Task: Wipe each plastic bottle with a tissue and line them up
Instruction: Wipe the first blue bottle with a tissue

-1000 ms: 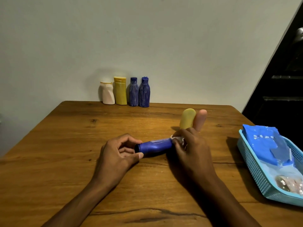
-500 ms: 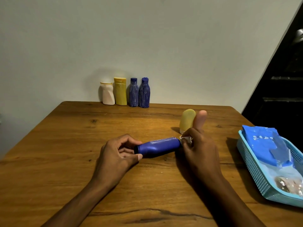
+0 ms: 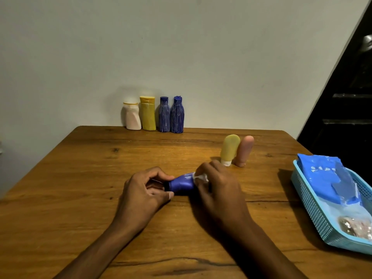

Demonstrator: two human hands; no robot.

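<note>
Head view shows the blue bottle (image 3: pixel 182 185) lying on its side, low over the middle of the bench (image 3: pixel 80 178), held between both hands; the left hand (image 3: pixel 144 195) grips its dark cap end, fingers curled round it; the right hand (image 3: pixel 216 190) presses a white tissue (image 3: pixel 200 176) around the body, fingers wrapped over it. To wipe well, I judge the left should pin the cap firmly and turn the bottle a little between strokes, so the tissue covers every side; four bottles (image 3: pixel 154 114) stand lined up against the wall, while a yellow tube (image 3: pixel 230 149) and a pink tube (image 3: pixel 244 150) wait near the right hand.
</note>
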